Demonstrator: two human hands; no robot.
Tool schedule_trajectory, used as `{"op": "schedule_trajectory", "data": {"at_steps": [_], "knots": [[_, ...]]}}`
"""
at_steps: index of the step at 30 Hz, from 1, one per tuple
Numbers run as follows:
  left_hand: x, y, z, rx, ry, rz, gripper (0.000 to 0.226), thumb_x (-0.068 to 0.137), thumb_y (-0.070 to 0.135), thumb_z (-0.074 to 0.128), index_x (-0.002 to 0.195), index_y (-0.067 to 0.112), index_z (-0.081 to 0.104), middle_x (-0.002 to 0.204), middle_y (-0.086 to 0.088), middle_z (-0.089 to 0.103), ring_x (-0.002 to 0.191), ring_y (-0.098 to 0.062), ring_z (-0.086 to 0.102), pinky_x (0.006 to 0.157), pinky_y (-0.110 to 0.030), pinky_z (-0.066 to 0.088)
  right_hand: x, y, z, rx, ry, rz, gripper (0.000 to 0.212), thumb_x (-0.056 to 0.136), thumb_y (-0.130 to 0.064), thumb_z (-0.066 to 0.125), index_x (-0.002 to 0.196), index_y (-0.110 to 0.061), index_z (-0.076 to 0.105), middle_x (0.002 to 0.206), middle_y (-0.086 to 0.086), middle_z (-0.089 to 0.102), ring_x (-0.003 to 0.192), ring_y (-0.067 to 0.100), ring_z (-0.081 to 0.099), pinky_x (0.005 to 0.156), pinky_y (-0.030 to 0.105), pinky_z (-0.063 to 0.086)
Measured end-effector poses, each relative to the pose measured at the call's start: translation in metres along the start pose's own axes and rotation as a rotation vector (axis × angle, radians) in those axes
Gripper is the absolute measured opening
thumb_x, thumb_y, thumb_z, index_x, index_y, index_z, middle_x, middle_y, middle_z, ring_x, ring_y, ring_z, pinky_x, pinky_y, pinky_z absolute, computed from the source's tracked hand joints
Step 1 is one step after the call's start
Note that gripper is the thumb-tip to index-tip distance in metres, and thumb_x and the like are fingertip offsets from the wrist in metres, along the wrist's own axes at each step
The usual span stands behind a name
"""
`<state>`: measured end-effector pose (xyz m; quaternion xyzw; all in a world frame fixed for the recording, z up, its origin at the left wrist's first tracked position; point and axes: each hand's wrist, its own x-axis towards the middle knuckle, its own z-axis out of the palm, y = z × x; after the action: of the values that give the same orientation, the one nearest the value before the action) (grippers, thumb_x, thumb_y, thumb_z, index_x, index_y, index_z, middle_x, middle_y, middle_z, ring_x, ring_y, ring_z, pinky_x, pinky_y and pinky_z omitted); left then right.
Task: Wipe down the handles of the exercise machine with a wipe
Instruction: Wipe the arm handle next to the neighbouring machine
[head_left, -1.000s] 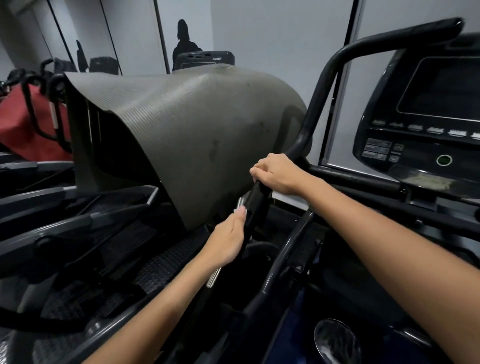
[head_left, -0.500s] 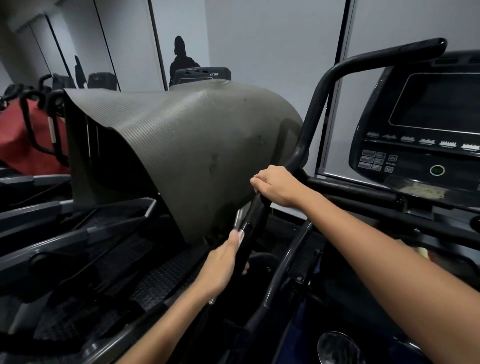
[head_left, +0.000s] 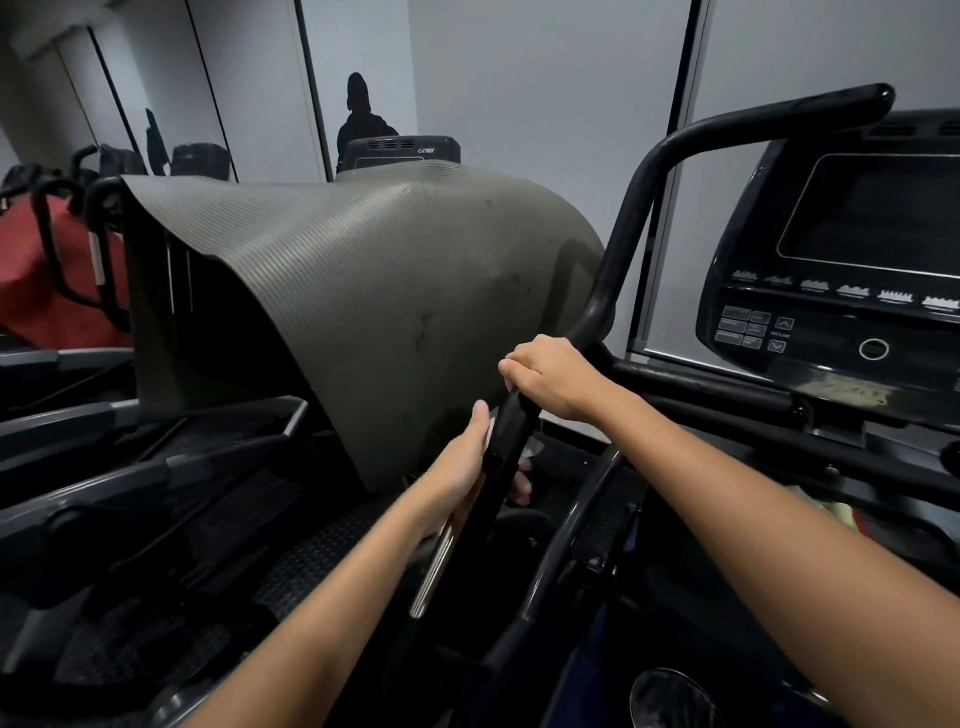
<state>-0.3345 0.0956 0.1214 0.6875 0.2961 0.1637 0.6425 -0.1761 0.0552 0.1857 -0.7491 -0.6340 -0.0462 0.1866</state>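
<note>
The right hand was curled round the black, curved tubular handle of the exercise machine, gripping it where the bar bent down from its long upper run. Just below, the left hand was wrapped round the lower stretch of the same bar, thumb up along its near side and fingertips showing past its far side. A thin pale edge showed between that palm and the bar, probably the white wipe, though it was too hidden to be sure.

Judging from where the hands sat, the wiping was in its middle: the low grip section was being worked, while the long upper arc of the handle, running up and across to its rounded end, looked yet to be covered. Any matching handle on the other side lay out of view, so nothing could be said of it.

A large grey ribbed rubber mat was draped over the neighbouring machine, its hanging edge close beside the left hand, and it seemed likely to crowd any stroke down that side. The black console with dark screen and buttons stood to the right, well apart from the hands. A red padded object sat far left, and a short chrome bar ran below the left wrist.
</note>
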Motion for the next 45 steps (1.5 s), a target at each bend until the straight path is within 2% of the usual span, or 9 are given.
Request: {"op": "schedule_trajectory", "data": {"at_steps": [2, 8, 12, 16, 21, 24, 29, 40, 45], "knots": [[0.001, 0.001, -0.001, -0.148, -0.063, -0.039, 0.077, 0.104, 0.058, 0.018, 0.091, 0.001, 0.068, 0.071, -0.020, 0.066, 0.058, -0.026, 0.066, 0.054, -0.024, 0.052, 0.000, -0.001, 0.001, -0.001, 0.009, -0.002, 0.041, 0.102, -0.025, 0.038, 0.077, -0.011, 0.067, 0.081, 0.000, 0.063, 0.094, 0.024, 0.053, 0.084, 0.035, 0.037], [-0.031, -0.040, -0.015, -0.054, -0.094, -0.113, 0.076, 0.102, 0.056, 0.026, 0.080, -0.003, 0.068, 0.072, -0.028, 0.064, 0.069, -0.034, 0.066, 0.082, -0.042, 0.055, -0.003, -0.002, 0.005, -0.073, 0.076, -0.022, 0.040, 0.100, -0.024, 0.040, 0.072, -0.012, 0.066, 0.081, 0.003, 0.064, 0.090, 0.025, 0.055, 0.087, 0.040, 0.042], [-0.063, -0.083, -0.029, 0.137, -0.053, -0.066, 0.076, 0.106, 0.050, 0.016, 0.081, 0.003, 0.070, 0.077, -0.029, 0.070, 0.075, -0.029, 0.068, 0.078, -0.035, 0.049, -0.002, -0.002, 0.006, -0.089, 0.073, -0.020, 0.040, 0.099, -0.023, 0.039, 0.073, -0.013, 0.067, 0.081, 0.003, 0.063, 0.090, 0.025, 0.055, 0.087, 0.042, 0.043], [-0.077, -0.107, -0.036, 0.221, -0.023, -0.113, 0.079, 0.105, 0.050, 0.011, 0.083, 0.005, 0.072, 0.075, -0.020, 0.073, 0.083, -0.026, 0.070, 0.093, -0.041, 0.049, -0.001, 0.000, 0.009, -0.095, 0.088, -0.022, 0.040, 0.099, -0.023, 0.038, 0.072, -0.014, 0.066, 0.080, 0.003, 0.062, 0.090, 0.026, 0.054, 0.087, 0.042, 0.042], [-0.065, -0.060, -0.020, 0.125, -0.018, -0.064, 0.068, 0.076, 0.061, 0.042, 0.085, 0.000, 0.072, 0.070, -0.019, 0.071, 0.065, -0.018, 0.066, 0.061, -0.021, 0.049, 0.001, 0.001, 0.009, -0.092, 0.074, -0.012, 0.045, 0.094, -0.031, 0.029, 0.072, -0.013, 0.065, 0.078, 0.001, 0.061, 0.089, 0.025, 0.054, 0.086, 0.039, 0.042], [-0.033, -0.022, -0.007, -0.019, 0.009, -0.042, 0.053, 0.098, 0.036, 0.034, 0.083, -0.002, 0.068, 0.073, -0.025, 0.067, 0.057, -0.023, 0.064, 0.054, -0.021, 0.049, 0.000, -0.001, 0.007, -0.094, 0.054, -0.003, 0.050, 0.088, -0.035, 0.024, 0.072, -0.011, 0.064, 0.078, 0.002, 0.061, 0.087, 0.025, 0.054, 0.083, 0.038, 0.042], [-0.003, 0.010, 0.001, -0.046, 0.002, -0.004, 0.051, 0.098, 0.029, 0.037, 0.065, 0.013, 0.073, 0.071, -0.020, 0.068, 0.066, -0.031, 0.066, 0.065, -0.033, 0.052, 0.001, -0.002, 0.008, -0.084, 0.043, 0.017, 0.051, 0.087, -0.035, 0.022, 0.074, -0.010, 0.065, 0.079, 0.003, 0.062, 0.088, 0.026, 0.053, 0.081, 0.038, 0.040], [-0.066, -0.077, -0.031, 0.059, -0.074, -0.168, 0.058, 0.101, 0.036, 0.032, 0.101, -0.012, 0.065, 0.080, -0.025, 0.068, 0.072, -0.032, 0.069, 0.060, -0.025, 0.054, 0.002, 0.001, 0.012, -0.063, 0.085, 0.013, 0.041, 0.099, -0.022, 0.037, 0.073, -0.012, 0.066, 0.078, -0.001, 0.060, 0.088, 0.026, 0.054, 0.084, 0.037, 0.041], [-0.039, -0.035, -0.012, -0.025, 0.043, -0.101, 0.058, 0.102, 0.038, 0.029, 0.084, 0.000, 0.069, 0.075, -0.019, 0.070, 0.065, -0.029, 0.066, 0.067, -0.030, 0.054, 0.005, 0.007, 0.011, 0.032, 0.064, -0.024, 0.041, 0.101, -0.023, 0.038, 0.070, -0.022, 0.065, 0.076, -0.009, 0.055, 0.092, 0.022, 0.054, 0.092, 0.039, 0.040]]}}
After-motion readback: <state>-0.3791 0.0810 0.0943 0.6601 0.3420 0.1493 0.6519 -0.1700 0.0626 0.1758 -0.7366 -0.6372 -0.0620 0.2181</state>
